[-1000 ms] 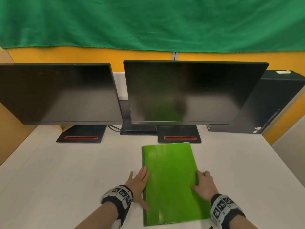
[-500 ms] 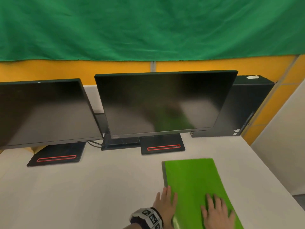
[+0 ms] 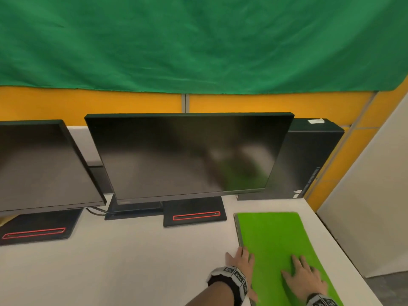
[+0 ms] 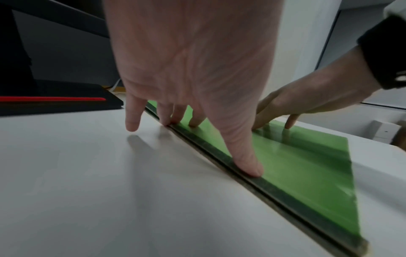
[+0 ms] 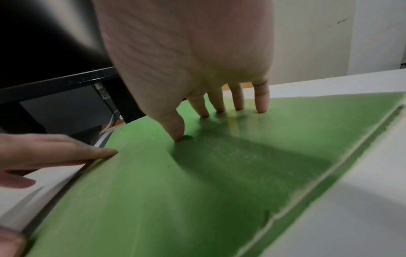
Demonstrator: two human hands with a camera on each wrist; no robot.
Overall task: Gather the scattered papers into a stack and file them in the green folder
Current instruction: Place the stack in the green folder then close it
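Lying closed and flat at the lower right of the head view, the green folder is set on the white desk with its long axis running from the bottom edge of the frame up toward the monitors, tilted slightly leftward at the top. Its dark spine is turned to the left; its right long side is seen near the desk's right edge. The right hand is laid open on the cover, fingers spread and straight, tips pressed down. The left hand is held open along the spine, thumb on the strip, little finger on the desk. Bare desk surface is seen to the left of the folder, bounded at the back by two monitor bases. A black computer tower is seen beyond the folder's far short edge.
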